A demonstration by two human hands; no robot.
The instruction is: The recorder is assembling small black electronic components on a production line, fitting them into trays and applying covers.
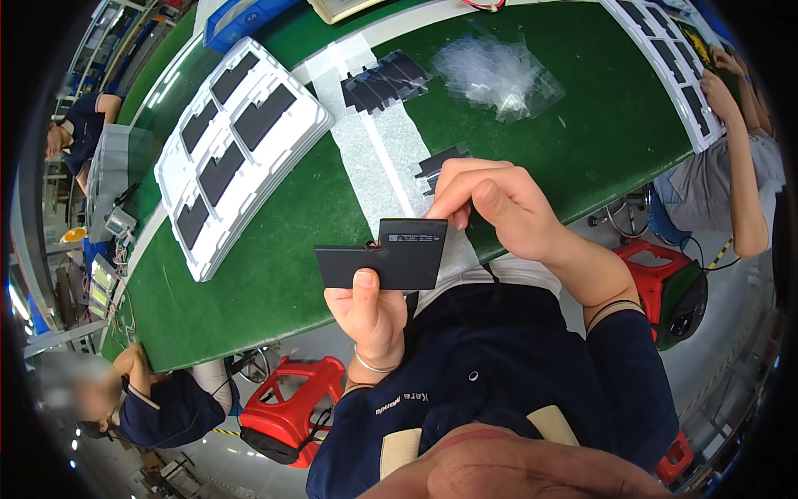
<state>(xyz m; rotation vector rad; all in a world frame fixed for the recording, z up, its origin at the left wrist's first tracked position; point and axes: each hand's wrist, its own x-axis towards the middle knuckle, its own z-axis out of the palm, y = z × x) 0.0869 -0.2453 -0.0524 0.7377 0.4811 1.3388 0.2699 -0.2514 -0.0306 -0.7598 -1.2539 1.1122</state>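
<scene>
Over the tabletop's (249, 309) near edge, the left hand (370, 323) pinches a black panel (407, 259) low, apparently leaving its top corner accessible to the half-curled right hand (509, 204), whose grip is unclear.

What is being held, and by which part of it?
A flat black piece, by its lower edge in the left grip; whether the right grip also holds it is unclear.

A blue bin (241, 27) sits at the far edge of the green tabletop (278, 303); one red stool (288, 409) stands near a navy-shirted co-worker (173, 414), a second red stool (655, 273) near a grey-shirted person (698, 195).
</scene>
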